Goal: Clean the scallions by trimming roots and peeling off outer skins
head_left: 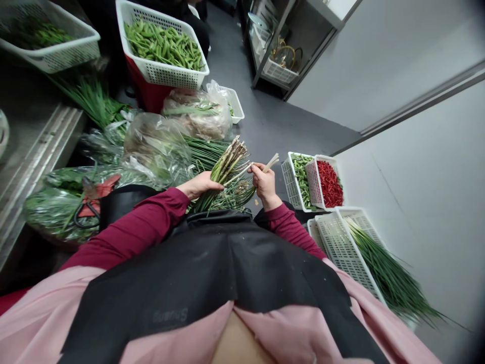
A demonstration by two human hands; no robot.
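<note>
My left hand (200, 185) is wrapped round a bunch of thin green onions (224, 165), their brownish, untrimmed root ends pointing up and away from me. In my right hand (264, 185) are a few onions with clean white stems (272, 162) sticking out past the knuckles. The thumb and forefinger of that hand pinch the tip of one pale stalk that reaches across from the bunch. Long green leaves hang below both hands, over a pile of more green onions (210, 151) and loose trimmings (237, 196).
Plastic bags of greens (155, 146) crowd the left, with red-and-black scissors (93, 199) on them. A white basket of green peppers (164, 45) stands beyond. On the right are baskets of red chillies (329, 183), green peppers (302, 177) and green onions (386, 263). A metal shelf (278, 50) stands behind.
</note>
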